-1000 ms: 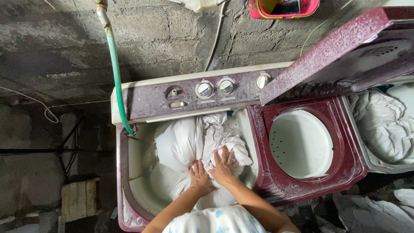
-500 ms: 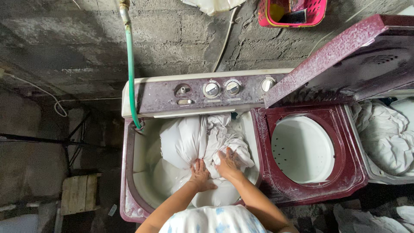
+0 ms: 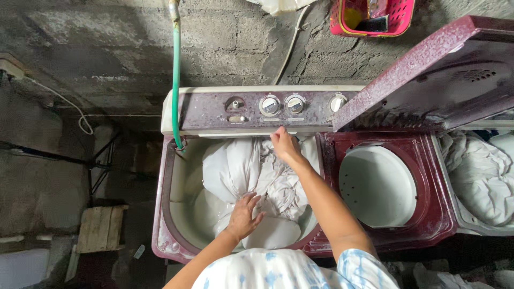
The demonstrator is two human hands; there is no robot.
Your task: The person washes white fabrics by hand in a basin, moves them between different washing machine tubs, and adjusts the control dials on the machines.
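A maroon twin-tub washing machine stands against a block wall, its wash tub stuffed with white bedding. My left hand lies flat on the near part of the bedding, fingers spread. My right hand reaches to the tub's far edge, just below the control panel, with its fingers curled on the top of the white cloth. The spin tub on the right is empty, and its lid stands up.
A green hose runs from a wall tap into the wash tub's back left corner. A basin with more white cloth sits at the right. A pink basket hangs above. A wooden crate stands at lower left.
My right hand has left the near bedding and moved up to the tub's far edge below the knobs. My left hand stays pressed on the cloth. The view has shifted slightly.
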